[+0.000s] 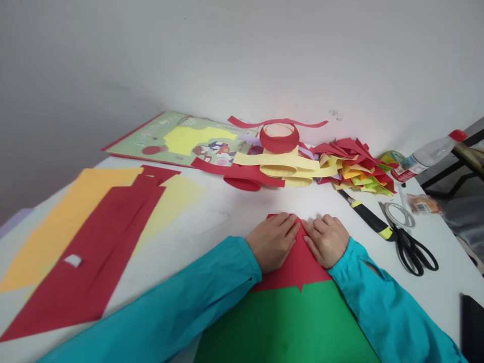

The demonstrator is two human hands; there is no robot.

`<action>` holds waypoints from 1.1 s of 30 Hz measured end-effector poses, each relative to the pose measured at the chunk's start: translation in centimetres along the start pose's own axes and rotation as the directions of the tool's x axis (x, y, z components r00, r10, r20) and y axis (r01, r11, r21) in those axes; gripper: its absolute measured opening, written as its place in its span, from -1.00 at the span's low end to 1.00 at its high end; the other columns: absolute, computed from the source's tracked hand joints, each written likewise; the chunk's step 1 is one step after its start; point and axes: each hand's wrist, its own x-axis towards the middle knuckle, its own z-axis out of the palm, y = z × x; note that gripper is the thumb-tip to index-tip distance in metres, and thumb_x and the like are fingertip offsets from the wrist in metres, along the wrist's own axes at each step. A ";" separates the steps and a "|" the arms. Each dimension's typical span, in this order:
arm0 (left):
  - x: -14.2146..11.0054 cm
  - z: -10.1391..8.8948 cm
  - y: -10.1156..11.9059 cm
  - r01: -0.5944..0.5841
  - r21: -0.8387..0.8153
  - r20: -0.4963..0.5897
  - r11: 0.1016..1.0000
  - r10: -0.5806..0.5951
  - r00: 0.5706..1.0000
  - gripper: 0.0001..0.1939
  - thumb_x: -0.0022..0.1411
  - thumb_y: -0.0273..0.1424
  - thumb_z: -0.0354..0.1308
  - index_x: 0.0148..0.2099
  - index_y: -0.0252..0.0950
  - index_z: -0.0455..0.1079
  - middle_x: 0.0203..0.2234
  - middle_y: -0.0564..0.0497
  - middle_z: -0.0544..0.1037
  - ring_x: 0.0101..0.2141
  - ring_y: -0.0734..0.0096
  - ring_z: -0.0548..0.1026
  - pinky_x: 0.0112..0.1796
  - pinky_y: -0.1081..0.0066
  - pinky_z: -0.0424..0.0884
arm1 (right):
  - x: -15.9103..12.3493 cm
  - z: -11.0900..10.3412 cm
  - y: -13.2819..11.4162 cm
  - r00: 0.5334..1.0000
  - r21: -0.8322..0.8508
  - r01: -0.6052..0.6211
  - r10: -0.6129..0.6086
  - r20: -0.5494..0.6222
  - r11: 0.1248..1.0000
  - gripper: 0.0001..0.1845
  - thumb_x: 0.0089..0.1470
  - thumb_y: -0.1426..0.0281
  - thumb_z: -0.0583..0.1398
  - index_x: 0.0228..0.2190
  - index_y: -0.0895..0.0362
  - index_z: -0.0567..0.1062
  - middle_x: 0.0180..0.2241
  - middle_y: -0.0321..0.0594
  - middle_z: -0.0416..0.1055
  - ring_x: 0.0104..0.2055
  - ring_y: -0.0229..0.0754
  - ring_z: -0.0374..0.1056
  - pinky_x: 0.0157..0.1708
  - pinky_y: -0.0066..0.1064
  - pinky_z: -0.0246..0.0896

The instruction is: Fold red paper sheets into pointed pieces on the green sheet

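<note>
A sheet of red paper (pixel 302 267) lies in front of me, overlapping a large green sheet (pixel 287 322). My left hand (pixel 273 241) is closed on the paper's far part, its fingers together and pressed down. Close beside it, my right hand (pixel 327 239) pinches the paper near its right edge. The two hands' fingertips almost meet there. A small pointed notch shows at the red paper's near edge. Parts of the paper are hidden under both hands.
At left lie red (pixel 102 247) and orange sheets (pixel 71 217). Paper strips and a tape roll (pixel 280 138) stand at the back, beside a heap of folded papers (pixel 355 164). A utility knife (pixel 372 219), black-handled scissors (pixel 414 252) and a bottle (pixel 427 154) are at right.
</note>
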 end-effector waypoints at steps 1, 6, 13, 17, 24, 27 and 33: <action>0.1 -0.1 0.1 -0.003 0.009 0.002 1.000 0.003 1.000 -0.66 0.19 -0.51 -0.06 -0.08 -0.62 0.40 -0.17 -0.35 0.47 -0.14 0.09 0.39 -0.10 0.19 0.36 | 0.0 0.0 0.0 1.000 -0.005 -0.001 0.001 -0.003 1.000 -0.60 0.15 0.29 0.06 -0.05 0.22 0.44 -0.41 -0.12 0.36 -0.35 -0.08 0.12 -0.41 -0.24 -0.04; 0.2 0.1 0.2 -0.016 0.023 0.050 1.000 0.014 0.999 -0.65 0.18 -0.54 -0.08 -0.06 -0.63 0.38 -0.08 -0.40 0.43 -0.11 0.08 0.39 -0.09 0.17 0.34 | -0.1 0.0 0.0 1.000 -0.014 -0.005 0.004 -0.004 1.000 -0.60 0.16 0.29 0.06 -0.03 0.22 0.42 -0.40 -0.11 0.36 -0.33 -0.08 0.12 -0.40 -0.24 -0.05; -0.1 0.6 0.0 -0.040 0.036 0.109 0.999 0.036 0.993 -0.60 0.20 -0.52 -0.10 0.02 -0.65 0.33 -0.04 -0.38 0.42 -0.07 0.07 0.39 -0.06 0.18 0.32 | -0.4 -0.1 0.2 1.000 -0.015 -0.021 0.021 0.016 1.000 -0.64 0.17 0.24 0.05 -0.12 0.15 0.48 -0.42 -0.12 0.35 -0.33 -0.10 0.12 -0.39 -0.27 -0.09; -0.2 0.7 -0.2 -0.064 0.018 0.084 0.998 0.062 0.995 -0.62 0.22 -0.54 -0.12 0.01 -0.61 0.34 -0.01 -0.33 0.41 -0.06 0.12 0.37 -0.09 0.19 0.33 | -0.8 -0.2 0.4 0.999 0.006 -0.037 0.037 0.001 0.999 -0.64 0.15 0.23 0.06 -0.12 0.14 0.48 -0.42 -0.14 0.34 -0.34 -0.11 0.10 -0.39 -0.27 -0.11; -0.1 0.3 0.1 -0.005 -0.017 0.108 1.000 0.007 0.994 -0.60 0.21 -0.53 -0.09 0.06 -0.59 0.30 0.00 -0.29 0.40 -0.18 0.14 0.37 -0.16 0.19 0.34 | -2.8 -0.5 0.7 0.994 0.062 -0.048 0.053 -0.093 0.997 -0.69 0.17 0.27 0.04 -0.28 0.13 0.54 -0.47 -0.17 0.31 -0.39 -0.16 0.10 -0.38 -0.30 -0.10; -0.1 0.1 0.2 0.013 -0.027 0.138 1.000 -0.009 0.990 -0.58 0.21 -0.50 -0.07 0.10 -0.51 0.29 0.02 -0.23 0.39 -0.18 0.14 0.36 -0.16 0.19 0.34 | -3.7 -0.6 0.8 0.993 0.052 -0.045 0.051 -0.103 0.998 -0.67 0.17 0.25 0.04 -0.28 0.13 0.54 -0.45 -0.16 0.32 -0.38 -0.16 0.12 -0.37 -0.31 -0.08; -0.2 0.1 0.2 0.049 -0.050 0.155 0.998 -0.041 0.987 -0.60 0.21 -0.46 -0.04 0.10 -0.35 0.32 0.05 -0.17 0.37 -0.17 0.10 0.34 -0.21 0.13 0.35 | -5.3 -1.1 1.2 0.987 0.105 -0.016 0.032 -0.157 0.994 -0.72 0.15 0.26 0.08 -0.32 0.11 0.55 -0.33 -0.12 0.40 -0.28 -0.12 0.22 -0.31 -0.28 0.05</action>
